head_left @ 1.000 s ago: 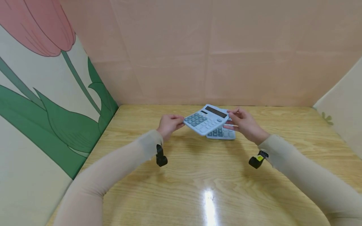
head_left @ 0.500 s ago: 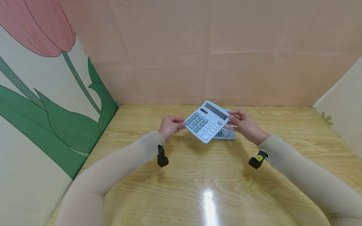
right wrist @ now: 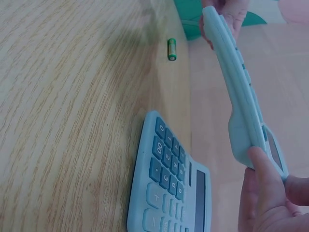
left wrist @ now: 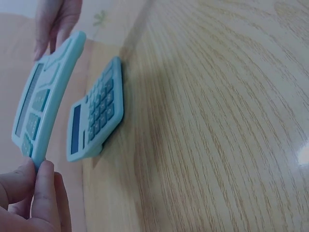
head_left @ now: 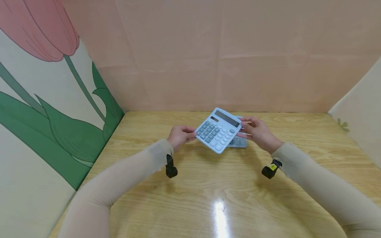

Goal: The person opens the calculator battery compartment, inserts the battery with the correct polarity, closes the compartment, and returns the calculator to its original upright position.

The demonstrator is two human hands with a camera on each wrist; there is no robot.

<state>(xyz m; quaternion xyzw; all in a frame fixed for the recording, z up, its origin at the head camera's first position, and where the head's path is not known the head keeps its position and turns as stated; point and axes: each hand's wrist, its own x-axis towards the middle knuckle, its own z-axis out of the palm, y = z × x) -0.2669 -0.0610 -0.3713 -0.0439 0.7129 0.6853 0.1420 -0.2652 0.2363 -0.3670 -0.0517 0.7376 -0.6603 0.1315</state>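
A light blue calculator is held up above the table, its keys and dark display facing the head camera. My left hand pinches its left corner between thumb and fingers. At the opposite corner, beside the display, my right hand grips the edge. A second light blue calculator lies on the table behind and below the raised one, keys up. In the head view most of it is covered; the left wrist view shows the lower calculator apart from the raised one.
A small green battery lies on the wooden table in the right wrist view; the head view does not show it. A pink backdrop rises at the table's far edge, with a tulip-printed panel at left.
The raised calculator has tipped so its face turns more towards the head camera, its lower corner dropping. The left hand has shifted slightly right and down. Both hands keep their hold.
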